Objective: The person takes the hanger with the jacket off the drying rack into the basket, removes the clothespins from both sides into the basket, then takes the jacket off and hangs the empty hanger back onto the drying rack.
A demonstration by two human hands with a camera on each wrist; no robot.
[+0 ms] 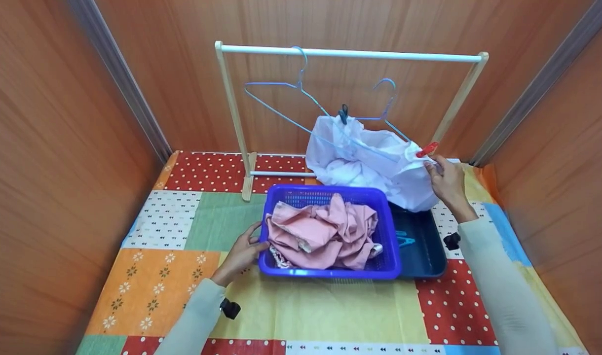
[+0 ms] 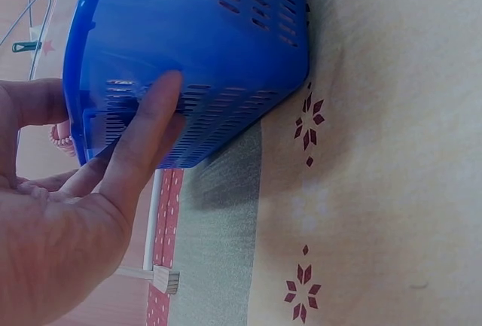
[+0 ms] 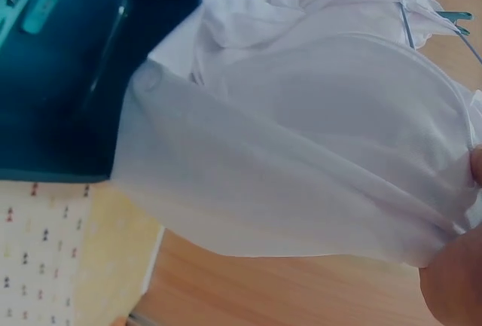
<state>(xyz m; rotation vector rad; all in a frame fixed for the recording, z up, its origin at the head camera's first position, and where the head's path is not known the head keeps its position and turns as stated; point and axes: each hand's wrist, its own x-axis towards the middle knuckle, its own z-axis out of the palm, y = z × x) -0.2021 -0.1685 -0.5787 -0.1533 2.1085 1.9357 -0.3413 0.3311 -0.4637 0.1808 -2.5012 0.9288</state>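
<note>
Cloth point(image 1: 380, 172) pinched by my right hand point(image 1: 449, 186) risked slipping from the red clip point(image 1: 427, 150) if I tugged hard, while my left hand point(image 1: 241, 252) gripped the basket point(image 1: 330, 273).

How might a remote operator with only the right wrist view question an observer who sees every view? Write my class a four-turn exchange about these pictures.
Operator: I see white cloth running to the person's right grip. Is there a clip close to it?
Observer: Yes, the head view shows a red clip on the cloth, right beside that grip.
Operator: My picture doesn't show the left grip. What is it doing?
Observer: It is holding a blue basket by its left side.
</note>
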